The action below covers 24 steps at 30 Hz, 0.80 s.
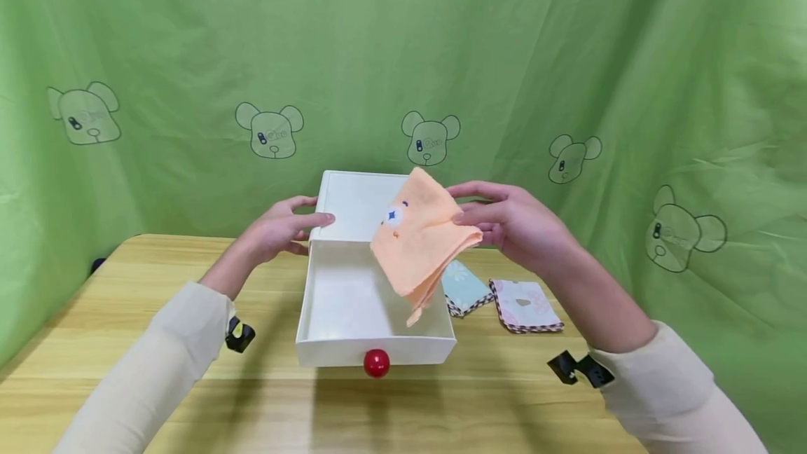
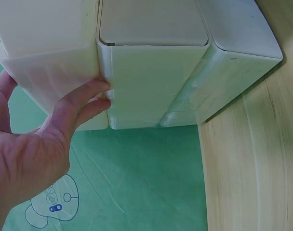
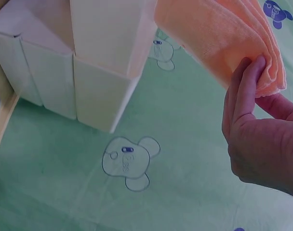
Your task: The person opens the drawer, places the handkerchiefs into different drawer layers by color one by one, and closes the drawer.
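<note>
You had a peach washcloth [image 1: 419, 233] pinched over an open white drawer [image 1: 343, 300].
Your right hand [image 1: 520, 226] gripped the washcloth by its right corner between thumb and fingers, so that it hung above the right side of the pulled-out drawer, its embroidered bear face showing. Your left hand [image 1: 277, 228] was not clasped: its extended fingers lay against the left side of the white drawer stack [image 1: 356, 202], with the thumb on top. The stack stood near the far edge of the counter [image 1: 107, 300], its top drawer pulled toward the near edge, red knob [image 1: 376, 363] in front. Toward the counter's right edge lay a folded light-blue cloth [image 1: 463, 284] and, beside it, a folded white-and-pink cloth [image 1: 536, 303] with checked trim.
</note>
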Each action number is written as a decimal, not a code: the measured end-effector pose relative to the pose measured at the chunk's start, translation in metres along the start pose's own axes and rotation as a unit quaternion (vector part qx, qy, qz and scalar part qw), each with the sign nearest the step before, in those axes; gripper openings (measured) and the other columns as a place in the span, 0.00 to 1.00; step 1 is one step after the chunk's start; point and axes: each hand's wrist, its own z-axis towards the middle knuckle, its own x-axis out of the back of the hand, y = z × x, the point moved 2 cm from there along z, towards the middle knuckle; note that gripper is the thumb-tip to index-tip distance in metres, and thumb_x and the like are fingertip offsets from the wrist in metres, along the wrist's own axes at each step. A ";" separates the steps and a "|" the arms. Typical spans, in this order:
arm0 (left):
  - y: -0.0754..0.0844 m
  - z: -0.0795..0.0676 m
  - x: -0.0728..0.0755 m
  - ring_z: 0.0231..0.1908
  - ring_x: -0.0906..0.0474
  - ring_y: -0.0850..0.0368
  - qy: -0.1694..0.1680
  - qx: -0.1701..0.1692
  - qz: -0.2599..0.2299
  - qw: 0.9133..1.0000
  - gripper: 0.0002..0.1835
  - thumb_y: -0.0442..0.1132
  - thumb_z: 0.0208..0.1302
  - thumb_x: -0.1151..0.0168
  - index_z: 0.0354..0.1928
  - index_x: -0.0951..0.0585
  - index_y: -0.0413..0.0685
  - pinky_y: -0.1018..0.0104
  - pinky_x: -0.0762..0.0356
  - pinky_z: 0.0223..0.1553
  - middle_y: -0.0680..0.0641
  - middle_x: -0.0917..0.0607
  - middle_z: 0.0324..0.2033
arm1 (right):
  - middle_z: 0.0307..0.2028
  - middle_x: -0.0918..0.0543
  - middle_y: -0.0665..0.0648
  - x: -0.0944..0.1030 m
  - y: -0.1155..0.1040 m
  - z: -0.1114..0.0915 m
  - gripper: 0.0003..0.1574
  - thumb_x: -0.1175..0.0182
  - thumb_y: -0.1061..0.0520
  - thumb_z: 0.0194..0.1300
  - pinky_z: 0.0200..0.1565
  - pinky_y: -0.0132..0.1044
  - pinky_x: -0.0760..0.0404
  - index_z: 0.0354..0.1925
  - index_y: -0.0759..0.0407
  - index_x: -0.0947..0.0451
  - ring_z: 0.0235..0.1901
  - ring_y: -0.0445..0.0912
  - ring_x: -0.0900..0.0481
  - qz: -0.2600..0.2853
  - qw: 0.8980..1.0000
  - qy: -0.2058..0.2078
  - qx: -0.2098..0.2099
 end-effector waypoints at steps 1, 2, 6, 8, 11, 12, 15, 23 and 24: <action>0.000 0.000 0.000 0.49 0.18 0.48 0.000 0.000 0.000 1.000 0.50 0.49 0.67 0.32 0.81 0.52 0.48 0.51 0.14 0.54 0.34 0.25 0.64 | 0.43 0.11 0.55 -0.002 0.001 0.001 0.33 0.42 0.69 0.67 0.31 0.24 0.18 0.69 0.66 0.33 0.31 0.40 0.13 0.002 1.000 -0.001 0.000; 0.000 0.000 0.000 0.49 0.18 0.49 0.000 0.000 0.001 1.000 0.50 0.50 0.67 0.32 0.81 0.52 0.48 0.51 0.14 0.54 0.34 0.25 0.64 | 0.43 0.11 0.56 -0.004 0.003 0.002 0.33 0.42 0.70 0.67 0.28 0.23 0.20 0.69 0.66 0.34 0.30 0.40 0.14 0.005 1.000 -0.004 0.000; 0.000 0.001 0.000 0.50 0.18 0.47 0.000 0.001 0.003 1.000 0.51 0.50 0.67 0.32 0.81 0.52 0.47 0.51 0.14 0.54 0.34 0.25 0.64 | 0.42 0.10 0.56 -0.010 0.010 0.006 0.34 0.43 0.70 0.67 0.28 0.23 0.21 0.70 0.66 0.34 0.30 0.40 0.14 0.013 1.000 -0.003 -0.005; 0.000 0.001 0.000 0.52 0.18 0.46 0.001 0.002 0.004 1.000 0.51 0.50 0.67 0.32 0.81 0.52 0.48 0.51 0.14 0.54 0.33 0.25 0.64 | 0.43 0.10 0.56 -0.013 0.015 0.008 0.34 0.42 0.70 0.66 0.32 0.25 0.17 0.69 0.65 0.33 0.31 0.41 0.13 0.015 1.000 0.001 -0.007; -0.001 0.001 0.000 0.53 0.18 0.45 0.002 0.003 0.004 1.000 0.50 0.50 0.67 0.33 0.81 0.52 0.48 0.51 0.14 0.53 0.33 0.25 0.64 | 0.43 0.11 0.55 -0.017 0.021 0.010 0.34 0.42 0.69 0.66 0.36 0.28 0.15 0.69 0.64 0.32 0.32 0.42 0.13 0.021 1.000 0.009 -0.013; -0.001 0.001 0.000 0.53 0.18 0.45 0.003 0.003 0.004 1.000 0.50 0.50 0.67 0.33 0.81 0.52 0.47 0.51 0.14 0.53 0.33 0.24 0.64 | 0.44 0.11 0.55 -0.018 0.023 0.011 0.34 0.41 0.69 0.65 0.37 0.28 0.14 0.69 0.64 0.32 0.32 0.42 0.13 0.024 1.000 0.010 -0.015; -0.001 0.000 0.000 0.52 0.18 0.46 0.003 0.003 0.003 1.000 0.50 0.49 0.67 0.33 0.81 0.52 0.47 0.51 0.14 0.53 0.33 0.24 0.64 | 0.45 0.12 0.55 -0.022 0.030 0.012 0.35 0.41 0.70 0.65 0.36 0.28 0.14 0.70 0.64 0.33 0.31 0.41 0.13 0.038 0.999 0.015 -0.021; -0.001 0.001 0.000 0.56 0.20 0.42 0.003 0.005 0.006 1.000 0.50 0.50 0.67 0.33 0.81 0.52 0.47 0.51 0.14 0.54 0.33 0.25 0.64 | 0.48 0.15 0.56 -0.036 0.040 0.014 0.35 0.42 0.69 0.65 0.35 0.28 0.16 0.70 0.65 0.33 0.31 0.40 0.14 0.053 0.998 0.008 -0.020; -0.001 0.001 0.000 0.57 0.21 0.41 0.003 0.005 0.006 1.000 0.50 0.50 0.67 0.33 0.81 0.52 0.47 0.51 0.14 0.54 0.33 0.25 0.64 | 0.49 0.15 0.56 -0.038 0.041 0.014 0.34 0.41 0.69 0.65 0.35 0.29 0.15 0.69 0.64 0.32 0.31 0.41 0.14 0.054 0.998 0.009 -0.022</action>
